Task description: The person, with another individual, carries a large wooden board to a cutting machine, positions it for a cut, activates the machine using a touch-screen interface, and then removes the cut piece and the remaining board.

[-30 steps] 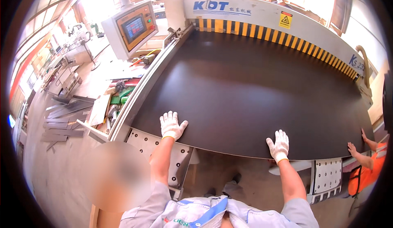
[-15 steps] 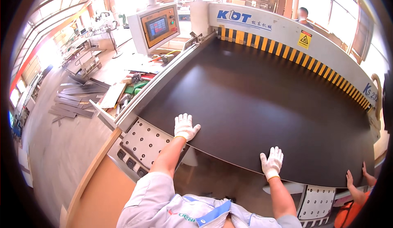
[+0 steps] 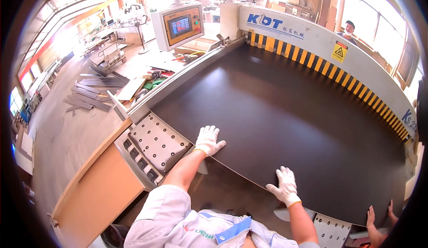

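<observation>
A large dark board [image 3: 267, 114] lies flat on the bed of a big panel-cutting machine, reaching back to its beam. My left hand [image 3: 208, 141], in a white glove, rests on the board's near edge with its fingers spread. Farther right, my right hand [image 3: 285, 185], also gloved in white, lies on the board near the same edge, thumb and fingers apart. Both hands press from above and grip nothing. At the lower right, another person's bare hands [image 3: 371, 216] touch the board's near right edge.
A studded metal support table [image 3: 160, 143] stands by the left front, another [image 3: 330, 232] at the right. The machine's beam [image 3: 312, 32] has a yellow-black striped guard [image 3: 307, 61]. A control panel [image 3: 180, 25] hangs at back left; dark strips [image 3: 96, 90] litter the floor. Someone stands behind the beam.
The board has slid forward a little, showing more of the left support table. My right hand now spreads its thumb wider. The whole view has shifted slightly.
</observation>
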Available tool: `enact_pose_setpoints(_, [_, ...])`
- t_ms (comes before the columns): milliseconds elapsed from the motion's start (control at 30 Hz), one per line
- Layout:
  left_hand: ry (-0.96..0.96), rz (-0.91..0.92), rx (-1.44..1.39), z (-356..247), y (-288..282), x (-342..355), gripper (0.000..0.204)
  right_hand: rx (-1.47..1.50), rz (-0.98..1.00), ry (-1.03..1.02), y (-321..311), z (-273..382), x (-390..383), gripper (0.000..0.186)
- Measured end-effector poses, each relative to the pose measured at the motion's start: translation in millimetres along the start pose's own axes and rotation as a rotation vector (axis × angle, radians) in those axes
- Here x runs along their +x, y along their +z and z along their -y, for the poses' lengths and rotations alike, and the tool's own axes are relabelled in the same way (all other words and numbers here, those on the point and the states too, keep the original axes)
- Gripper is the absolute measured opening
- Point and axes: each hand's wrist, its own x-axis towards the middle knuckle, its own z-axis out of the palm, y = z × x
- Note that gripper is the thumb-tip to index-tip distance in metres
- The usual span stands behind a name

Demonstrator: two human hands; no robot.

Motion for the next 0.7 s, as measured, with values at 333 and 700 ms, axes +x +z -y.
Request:
enact_pose_setpoints(333, [-0.080, -0.018, 0.039, -2.8, 7.4, -4.3, 0.092, -0.097, -0.202, 0.713, -30.2, -210.0, -116.9, 0.101])
enact_pose_setpoints(700, [-0.078, -0.035, 0.075, -4.4, 13.7, -1.3, 0.093, -0.120, -0.233, 0.730, -28.6, -204.5, -117.6, 0.098])
